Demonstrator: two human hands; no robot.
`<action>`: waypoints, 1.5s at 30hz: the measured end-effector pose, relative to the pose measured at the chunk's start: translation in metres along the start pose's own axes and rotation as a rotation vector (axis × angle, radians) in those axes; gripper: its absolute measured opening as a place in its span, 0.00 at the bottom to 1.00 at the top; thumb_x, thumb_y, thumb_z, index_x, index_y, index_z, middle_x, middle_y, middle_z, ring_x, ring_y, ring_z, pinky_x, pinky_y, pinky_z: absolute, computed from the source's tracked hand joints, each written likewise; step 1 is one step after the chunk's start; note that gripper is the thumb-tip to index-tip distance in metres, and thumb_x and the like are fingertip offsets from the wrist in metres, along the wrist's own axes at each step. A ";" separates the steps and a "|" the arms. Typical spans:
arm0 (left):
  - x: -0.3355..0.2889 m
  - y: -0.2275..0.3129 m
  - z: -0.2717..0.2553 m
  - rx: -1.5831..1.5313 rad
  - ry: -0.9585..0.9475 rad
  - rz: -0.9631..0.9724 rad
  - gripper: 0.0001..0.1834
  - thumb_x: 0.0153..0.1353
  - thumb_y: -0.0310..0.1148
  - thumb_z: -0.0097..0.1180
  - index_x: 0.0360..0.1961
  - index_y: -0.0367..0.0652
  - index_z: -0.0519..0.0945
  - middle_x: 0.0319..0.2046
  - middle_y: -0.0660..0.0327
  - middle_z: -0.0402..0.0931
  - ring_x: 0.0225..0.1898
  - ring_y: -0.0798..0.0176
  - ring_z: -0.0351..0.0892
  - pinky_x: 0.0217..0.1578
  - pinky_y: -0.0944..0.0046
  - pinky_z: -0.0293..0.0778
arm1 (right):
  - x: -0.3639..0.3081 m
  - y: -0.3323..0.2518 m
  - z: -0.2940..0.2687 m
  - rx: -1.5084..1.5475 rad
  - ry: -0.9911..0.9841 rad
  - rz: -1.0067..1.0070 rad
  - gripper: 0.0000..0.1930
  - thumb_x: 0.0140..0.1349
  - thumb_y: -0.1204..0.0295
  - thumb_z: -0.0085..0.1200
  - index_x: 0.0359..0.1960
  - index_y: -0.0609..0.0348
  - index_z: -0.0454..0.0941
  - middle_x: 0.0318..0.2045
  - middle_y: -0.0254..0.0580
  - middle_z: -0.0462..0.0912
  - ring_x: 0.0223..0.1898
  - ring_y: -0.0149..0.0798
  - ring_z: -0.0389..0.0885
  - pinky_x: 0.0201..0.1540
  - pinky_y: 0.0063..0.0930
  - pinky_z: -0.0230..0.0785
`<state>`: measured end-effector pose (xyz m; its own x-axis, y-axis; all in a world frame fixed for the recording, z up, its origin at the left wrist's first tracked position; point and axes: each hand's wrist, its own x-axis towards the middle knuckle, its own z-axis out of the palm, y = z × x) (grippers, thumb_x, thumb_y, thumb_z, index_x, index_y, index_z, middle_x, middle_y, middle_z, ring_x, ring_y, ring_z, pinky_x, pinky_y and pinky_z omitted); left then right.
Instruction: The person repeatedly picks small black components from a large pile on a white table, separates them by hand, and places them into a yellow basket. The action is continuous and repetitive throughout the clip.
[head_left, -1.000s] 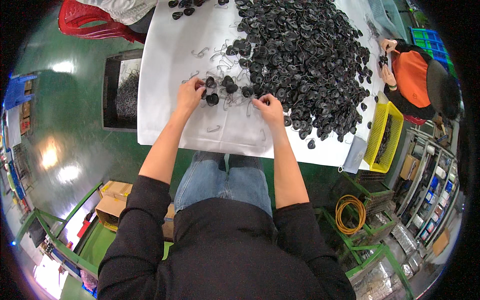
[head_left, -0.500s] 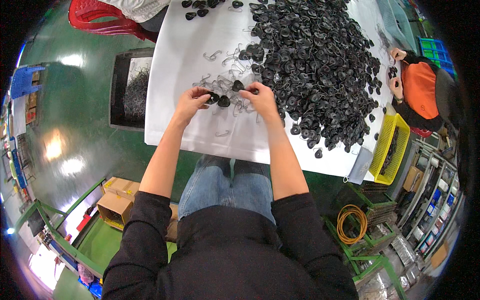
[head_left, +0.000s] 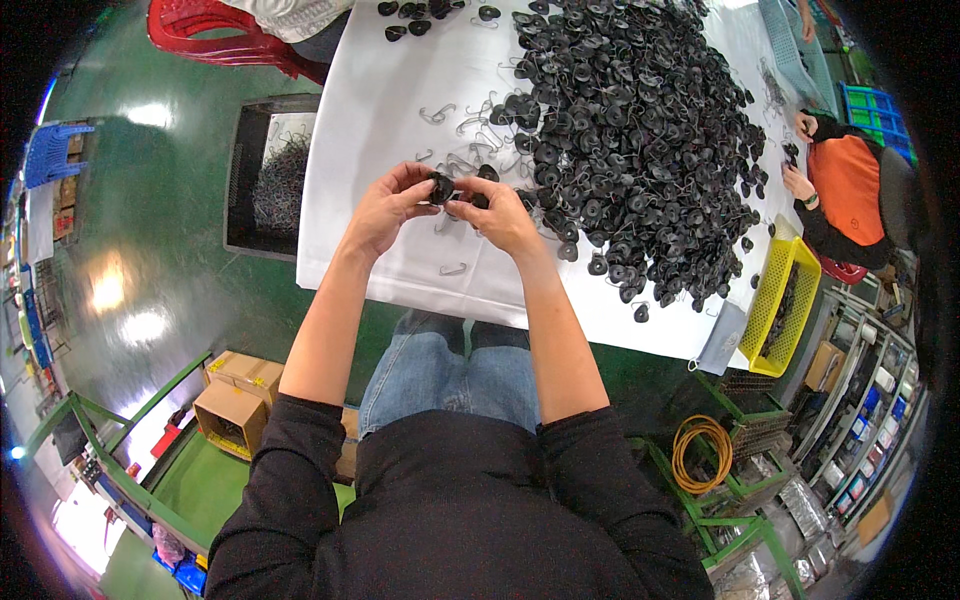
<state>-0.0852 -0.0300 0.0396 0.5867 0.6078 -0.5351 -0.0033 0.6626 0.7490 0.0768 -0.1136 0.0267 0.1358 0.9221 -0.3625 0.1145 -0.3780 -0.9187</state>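
Two hands meeting above the near edge of the white table (head_left: pixel 380 130), fingertips facing each other. One small black cap (head_left: pixel 441 186) pinched in the left hand (head_left: pixel 385 205), at its fingertips, raised just off the table. Right hand (head_left: pixel 500 215) closed in a pinch too, fingertips touching or almost touching that cap from the right; whatever sits in that grip too small to tell, perhaps a bent wire hook. Cap thus lying between both grips, nearer the left palm, no clear long axis, roundish. Joining line running left to right across the body.

Counted: one cap in hand; one lone wire hook (head_left: pixel 454 269) on the table just below the hands; several more hooks (head_left: pixel 438 113) scattered beyond the hands; far too many black caps to count in the big pile (head_left: pixel 640 130) to the right and beyond, near the right hand. One dark bin of wire pieces (head_left: pixel 270 175) on the floor to the left. One yellow basket (head_left: pixel 775 300) at the far right corner. One co-worker in an orange vest (head_left: pixel 850 190) at the right side.
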 end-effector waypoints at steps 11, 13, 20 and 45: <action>0.004 -0.004 0.001 -0.017 -0.216 0.159 0.09 0.54 0.24 0.55 0.37 0.42 0.77 0.37 0.64 0.75 0.40 0.71 0.72 0.44 0.69 0.66 | -0.013 -0.010 -0.009 0.682 -0.120 0.334 0.05 0.53 0.70 0.57 0.27 0.57 0.76 0.20 0.31 0.75 0.19 0.24 0.69 0.17 0.17 0.55; 0.006 -0.008 0.000 -0.049 -0.319 0.198 0.09 0.54 0.24 0.55 0.37 0.42 0.76 0.37 0.63 0.75 0.42 0.70 0.71 0.46 0.68 0.66 | -0.017 -0.012 -0.011 0.775 -0.092 0.334 0.05 0.55 0.70 0.55 0.28 0.57 0.75 0.21 0.30 0.74 0.19 0.24 0.68 0.17 0.15 0.52; 0.015 -0.012 0.003 -0.403 -0.332 0.107 0.15 0.60 0.38 0.46 0.44 0.42 0.72 0.39 0.59 0.74 0.46 0.63 0.72 0.46 0.62 0.69 | -0.016 -0.023 -0.015 0.608 0.057 0.161 0.05 0.55 0.71 0.55 0.28 0.58 0.75 0.21 0.30 0.76 0.20 0.23 0.70 0.18 0.15 0.56; 0.034 -0.085 0.008 1.210 0.455 0.285 0.18 0.44 0.41 0.64 0.31 0.40 0.76 0.28 0.55 0.77 0.28 0.60 0.78 0.28 0.63 0.71 | 0.033 0.051 -0.039 -0.137 0.004 0.148 0.14 0.55 0.64 0.54 0.38 0.58 0.72 0.30 0.41 0.77 0.33 0.39 0.76 0.28 0.27 0.65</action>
<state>-0.0583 -0.0694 -0.0387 0.3629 0.9087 -0.2065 0.7786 -0.1739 0.6030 0.1255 -0.1056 -0.0259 0.1651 0.8553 -0.4910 0.2253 -0.5174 -0.8255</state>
